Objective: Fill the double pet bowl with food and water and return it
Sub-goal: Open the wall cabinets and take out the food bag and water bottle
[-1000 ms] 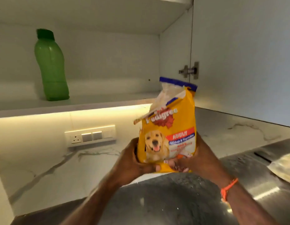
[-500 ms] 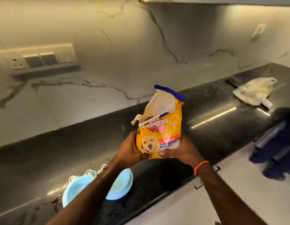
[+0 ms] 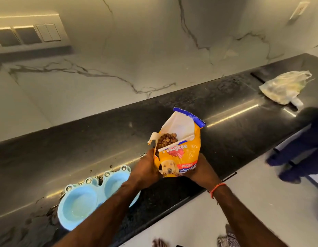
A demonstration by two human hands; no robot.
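1. Since the earlier frame the food bag (image 3: 179, 154) has come lower and nearer the body, and the view has tipped down, so the kibble (image 3: 167, 139) inside the torn top now shows and far more of the double pet bowl (image 3: 94, 195) is in sight.

2. Left hand (image 3: 145, 171) grips the bag's lower left side, fingers wrapped round the edge just under the torn flap.

3. Right hand (image 3: 201, 172) cups the bag's lower right corner from beneath and behind, fingers curled on it. Holding low with both hands probably keeps the open mouth up and steady so nothing spills before the pour.

4. Held upright and only slightly leaned, the bag hangs above the dark counter (image 3: 234, 139), clear of it, with its mouth facing away from the person.

5. Below and to the left of the left hand, the blue bowl sits on the counter near its front edge; the left forearm crosses over its right-hand cup. Both cups look empty of food; the left one seems bare or faintly wet, though I cannot tell if it holds water.

6. Wet specks lie on the counter just beyond the bowl.

7. Far off to the right of the right hand, a crumpled plastic bag (image 3: 284, 88) lies on the counter, well apart from the work.

8. My judgement: the step in hand is bringing the bag over to a cup and tipping it leftward; filling has not begun.
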